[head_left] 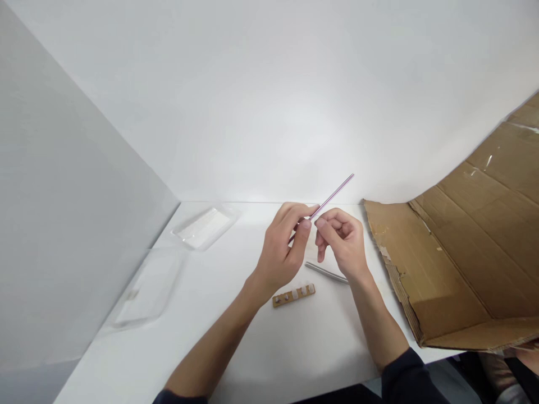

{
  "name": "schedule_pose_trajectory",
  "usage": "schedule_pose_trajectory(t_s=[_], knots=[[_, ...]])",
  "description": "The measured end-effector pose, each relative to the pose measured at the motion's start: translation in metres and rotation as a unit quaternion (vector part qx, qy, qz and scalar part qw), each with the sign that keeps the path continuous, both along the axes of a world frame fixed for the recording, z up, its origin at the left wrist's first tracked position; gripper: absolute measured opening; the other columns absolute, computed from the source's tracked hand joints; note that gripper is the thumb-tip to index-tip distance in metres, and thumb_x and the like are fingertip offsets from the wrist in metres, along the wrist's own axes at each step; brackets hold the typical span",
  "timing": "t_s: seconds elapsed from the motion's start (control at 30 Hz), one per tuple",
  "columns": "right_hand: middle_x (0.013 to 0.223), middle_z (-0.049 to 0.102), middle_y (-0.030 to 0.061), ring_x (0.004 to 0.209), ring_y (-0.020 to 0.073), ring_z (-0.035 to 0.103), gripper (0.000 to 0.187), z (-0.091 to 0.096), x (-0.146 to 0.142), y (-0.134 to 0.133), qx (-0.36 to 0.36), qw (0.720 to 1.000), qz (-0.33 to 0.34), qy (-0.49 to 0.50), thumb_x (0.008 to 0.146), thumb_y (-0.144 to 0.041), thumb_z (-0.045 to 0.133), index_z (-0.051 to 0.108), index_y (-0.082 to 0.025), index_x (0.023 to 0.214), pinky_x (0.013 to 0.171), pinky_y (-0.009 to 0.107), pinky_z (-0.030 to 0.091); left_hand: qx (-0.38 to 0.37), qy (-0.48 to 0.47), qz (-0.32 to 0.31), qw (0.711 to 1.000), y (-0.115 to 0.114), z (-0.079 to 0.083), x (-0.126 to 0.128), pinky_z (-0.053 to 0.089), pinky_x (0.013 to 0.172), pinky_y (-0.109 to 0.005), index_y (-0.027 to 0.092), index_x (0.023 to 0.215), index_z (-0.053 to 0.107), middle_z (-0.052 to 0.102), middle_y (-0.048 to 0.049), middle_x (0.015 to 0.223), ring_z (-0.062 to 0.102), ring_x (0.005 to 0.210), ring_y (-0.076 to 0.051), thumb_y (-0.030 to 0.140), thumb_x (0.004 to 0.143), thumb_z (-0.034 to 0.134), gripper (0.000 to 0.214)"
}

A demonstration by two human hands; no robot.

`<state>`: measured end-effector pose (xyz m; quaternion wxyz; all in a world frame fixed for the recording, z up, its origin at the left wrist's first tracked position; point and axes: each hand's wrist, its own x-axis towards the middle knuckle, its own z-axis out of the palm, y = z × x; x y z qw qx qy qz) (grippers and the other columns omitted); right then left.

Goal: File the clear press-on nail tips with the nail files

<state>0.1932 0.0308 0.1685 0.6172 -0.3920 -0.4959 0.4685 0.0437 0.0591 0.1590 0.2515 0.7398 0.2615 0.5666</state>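
My left hand (284, 244) grips a thin purple striped stick (334, 194) between thumb and fingers. The stick slants up to the right, its lower end partly hidden behind the hand. Close beside it, my right hand (342, 235) has its thumb and forefinger pinched together; what they hold, if anything, is too small to tell. Below the hands lies a short brown strip (288, 299) with several small pale and grey pieces along it. A slim grey curved piece (326, 272) rests on the table, partly covered by my right wrist.
A large opened cardboard box (438, 269) takes up the right side of the white table (252, 359). At the back left lies a clear plastic packet (204, 226) with white contents; a clear bag (147, 286) lies nearer. White walls enclose the back and left. Part of another person shows at lower right.
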Motion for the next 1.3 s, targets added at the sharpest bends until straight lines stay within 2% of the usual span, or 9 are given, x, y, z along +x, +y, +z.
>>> schedule_pose_trajectory(t_s=[0.3,0.5,0.57,0.63,0.73,0.9,1.17,1.3], knots=[[0.057,0.066,-0.0066,0.036,0.0079,0.056,0.024,-0.0016,0.0019,0.0008,-0.023,1.0,0.0,0.011,0.092,-0.037,0.078,0.066,-0.019,0.08,0.033,0.018,0.049,0.028,0.025,0.025,0.999,0.0001,0.0001,0.0005,0.052,0.067,-0.029,0.022,0.122,0.071,0.068,-0.0074,0.106,0.064,0.092,-0.017,0.016,0.109,0.047,0.028],[0.056,0.065,-0.0068,0.034,0.0073,0.054,0.026,-0.0013,0.0027,0.0028,-0.03,0.999,0.006,-0.008,0.092,-0.039,0.078,0.066,-0.019,0.079,0.032,0.017,0.045,0.017,0.022,0.018,0.999,-0.0001,-0.0003,0.0004,0.052,0.067,-0.03,0.022,0.121,0.071,0.068,-0.0071,0.104,0.064,0.092,-0.018,0.018,0.109,0.047,0.026],[0.055,0.065,-0.0068,0.034,0.0075,0.054,0.027,-0.002,0.0028,0.0031,-0.018,1.0,-0.012,-0.011,0.092,-0.039,0.078,0.065,-0.019,0.078,0.032,0.017,0.045,0.009,0.015,0.014,1.0,-0.001,0.0001,0.0005,0.052,0.068,-0.03,0.022,0.119,0.071,0.068,-0.0069,0.105,0.065,0.091,-0.018,0.02,0.11,0.048,0.025],[0.055,0.064,-0.0068,0.036,0.0076,0.054,0.028,-0.0032,0.0028,0.0024,0.016,0.998,-0.058,-0.004,0.093,-0.04,0.077,0.065,-0.02,0.079,0.033,0.018,0.046,-0.01,-0.002,0.016,1.0,-0.0019,0.0007,0.0005,0.053,0.069,-0.031,0.022,0.118,0.07,0.068,-0.0063,0.104,0.064,0.086,-0.017,0.025,0.111,0.048,0.024],[0.058,0.065,-0.0063,0.037,0.0075,0.055,0.027,-0.0044,0.0023,-0.0009,0.059,0.993,-0.099,-0.005,0.096,-0.042,0.075,0.065,-0.021,0.083,0.035,0.019,0.047,-0.065,-0.045,0.011,0.997,-0.0028,0.0013,0.0002,0.052,0.068,-0.031,0.023,0.116,0.069,0.067,-0.0038,0.094,0.062,0.077,-0.015,0.033,0.112,0.048,0.024],[0.062,0.065,-0.0054,0.041,0.0089,0.057,0.026,-0.0045,0.0017,-0.005,0.082,0.993,-0.087,-0.012,0.098,-0.044,0.074,0.065,-0.022,0.087,0.038,0.021,0.05,-0.114,-0.089,-0.01,0.989,-0.004,0.0018,-0.0002,0.054,0.069,-0.033,0.023,0.113,0.068,0.066,-0.0027,0.088,0.063,0.075,-0.016,0.041,0.111,0.051,0.025],[0.069,0.065,-0.0037,0.051,0.0102,0.058,0.019,-0.0073,0.002,-0.0027,0.117,0.991,-0.058,-0.017,0.099,-0.041,0.074,0.067,-0.024,0.094,0.04,0.022,0.053,-0.095,-0.101,-0.017,0.99,-0.0072,0.0041,0.0025,0.054,0.068,-0.032,0.023,0.113,0.069,0.066,-0.0039,0.091,0.064,0.078,-0.016,0.041,0.11,0.053,0.025],[0.071,0.064,-0.0025,0.056,0.0117,0.06,0.018,-0.0082,0.0016,-0.0022,0.127,0.989,-0.068,-0.026,0.098,-0.041,0.075,0.069,-0.024,0.094,0.04,0.021,0.054,-0.086,-0.098,-0.024,0.991,-0.0077,0.0031,0.002,0.055,0.07,-0.032,0.022,0.117,0.07,0.067,-0.0044,0.094,0.064,0.08,-0.016,0.038,0.111,0.052,0.025]])
